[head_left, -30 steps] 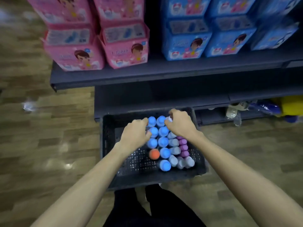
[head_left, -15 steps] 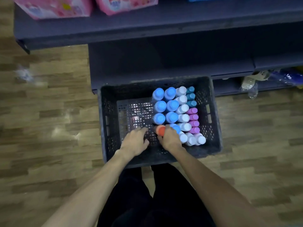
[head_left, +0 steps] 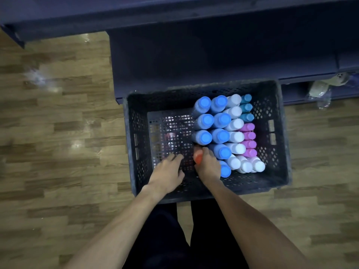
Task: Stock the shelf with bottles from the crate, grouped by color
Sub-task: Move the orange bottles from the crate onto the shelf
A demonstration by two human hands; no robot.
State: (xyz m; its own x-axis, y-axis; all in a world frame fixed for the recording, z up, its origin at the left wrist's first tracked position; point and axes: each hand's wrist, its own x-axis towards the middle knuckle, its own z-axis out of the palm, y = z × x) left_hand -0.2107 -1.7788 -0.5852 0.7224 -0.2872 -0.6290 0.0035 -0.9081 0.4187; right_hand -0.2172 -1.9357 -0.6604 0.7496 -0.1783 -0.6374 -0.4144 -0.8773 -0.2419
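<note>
Dark plastic crate [head_left: 279,133] with perforated lattice walls and floor sits on wood-plank floor [head_left: 58,152], its far edge against the base of a dark shelf [head_left: 194,55]. Bottles stand upright in the crate's right half, long axes vertical, round caps facing the camera: blue-capped bottles [head_left: 219,119] in two columns, white-capped bottles [head_left: 236,136] in the next column and along the near row, small teal-capped bottles [head_left: 246,107] at far right, pink-capped bottles [head_left: 249,139] just nearer. Caps smooth, glossy plastic. Right hand [head_left: 208,166] is at the near end of the blue columns, fingers curled round an orange-capped bottle [head_left: 198,157]; only the cap and a bit of neck show, so its tilt can't be told. Left hand [head_left: 167,172] hovers over the bare left half of the crate, fingers loosely bent, holding nothing; contact with the mesh floor unclear. Crumpled clear plastic wrap [head_left: 320,90] lies at the shelf base, right of crate.
</note>
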